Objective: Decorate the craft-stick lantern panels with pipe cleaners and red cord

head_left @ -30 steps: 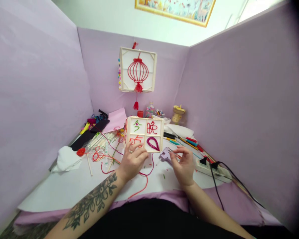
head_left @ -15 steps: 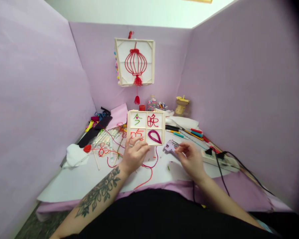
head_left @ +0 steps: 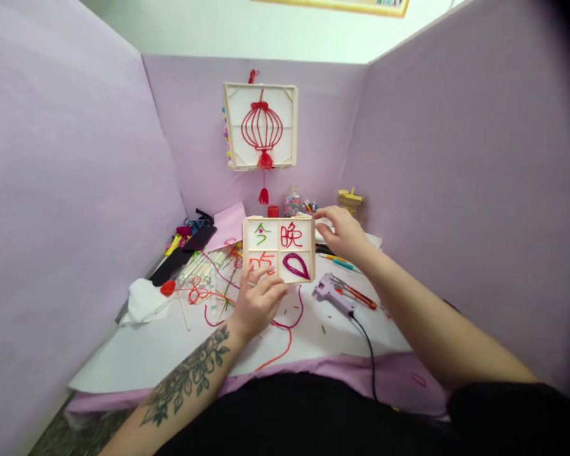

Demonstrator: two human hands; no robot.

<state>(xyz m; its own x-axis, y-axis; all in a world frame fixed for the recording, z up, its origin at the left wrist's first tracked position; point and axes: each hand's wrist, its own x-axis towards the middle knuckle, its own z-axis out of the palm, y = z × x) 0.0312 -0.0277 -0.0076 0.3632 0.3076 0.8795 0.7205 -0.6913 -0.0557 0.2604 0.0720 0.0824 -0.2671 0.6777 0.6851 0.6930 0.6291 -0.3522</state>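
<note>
A small wooden frame [head_left: 278, 248] with four white panels stands upright on the white table sheet [head_left: 137, 354]; the panels carry yarn characters in green and red and a magenta loop. My left hand [head_left: 259, 301] grips its lower left corner, fingers curled on the bottom panel. Behind the frame's upper right corner, my right hand [head_left: 342, 234] reaches out with fingers spread and nothing in it. A purple glue gun [head_left: 331, 292] lies on the sheet beside orange-handled scissors [head_left: 358, 294], below my right forearm.
A framed red lantern picture [head_left: 261, 126] hangs on the lilac back wall. Red yarn [head_left: 275, 342], sticks and a white cloth [head_left: 142, 301] litter the left side. Jars and a wooden spool [head_left: 350, 201] stand at the back. Lilac partitions close in both sides.
My right hand has left the glue gun and moved up and back to the frame's upper right corner. The glue gun and scissors now lie uncovered. My left hand stays on the frame.
</note>
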